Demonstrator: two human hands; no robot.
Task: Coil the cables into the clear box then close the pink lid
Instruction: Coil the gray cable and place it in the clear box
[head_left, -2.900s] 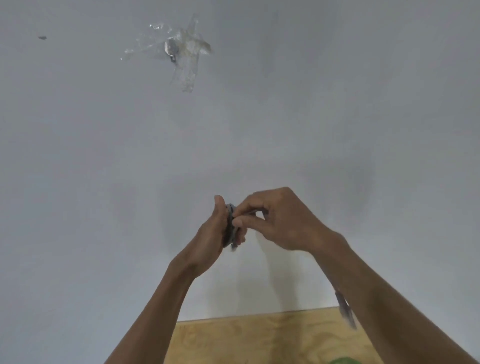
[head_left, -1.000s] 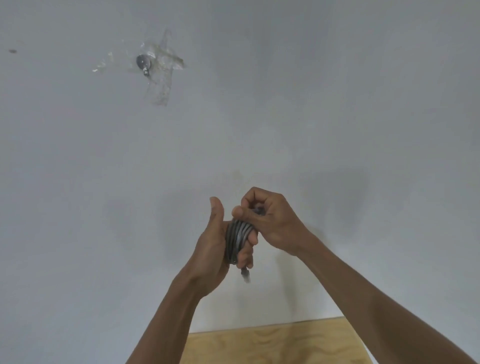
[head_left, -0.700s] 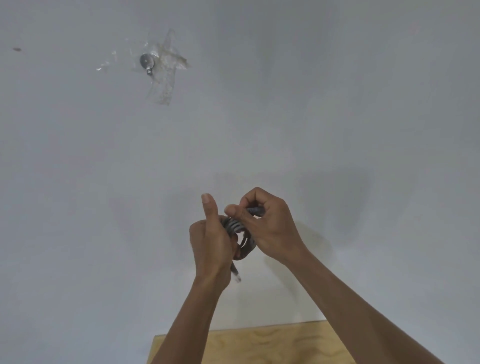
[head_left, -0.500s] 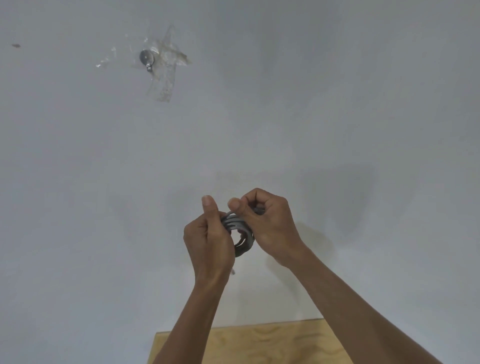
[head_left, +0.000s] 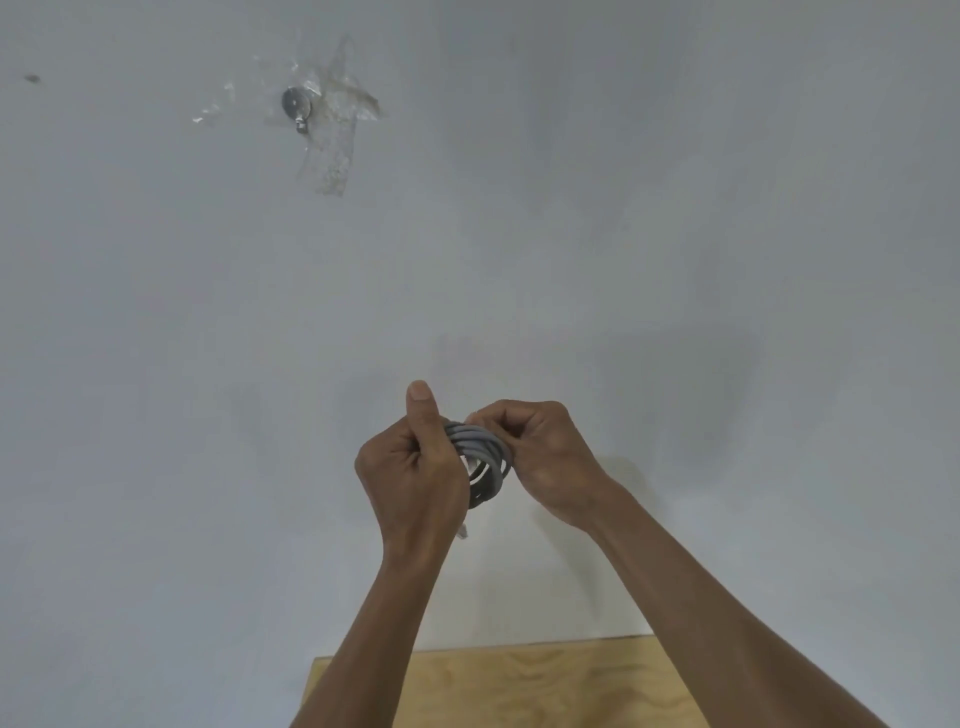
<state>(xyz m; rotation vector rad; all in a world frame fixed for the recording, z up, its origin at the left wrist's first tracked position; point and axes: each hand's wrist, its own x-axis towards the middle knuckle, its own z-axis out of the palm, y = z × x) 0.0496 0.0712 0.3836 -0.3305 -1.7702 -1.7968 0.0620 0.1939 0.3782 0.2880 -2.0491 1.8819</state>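
Note:
A grey cable (head_left: 482, 457) is wound into a small coil of several loops, held up in front of a pale wall. My left hand (head_left: 415, 478) grips the coil's left side, thumb pointing up. My right hand (head_left: 540, 457) pinches the coil's upper right side with curled fingers. A short cable end with a plug (head_left: 461, 531) hangs below my left hand. The clear box and the pink lid are out of view.
A plywood tabletop (head_left: 519, 686) shows its far edge at the bottom, between my forearms. On the wall at upper left, a round metal fitting (head_left: 296, 104) sits under strips of clear tape (head_left: 337, 135). A small dark mark (head_left: 31, 79) is at far left.
The loose tail of the cable has been wound up into the coil. My left hand has turned so its back faces me. Both hands stay together at the same spot.

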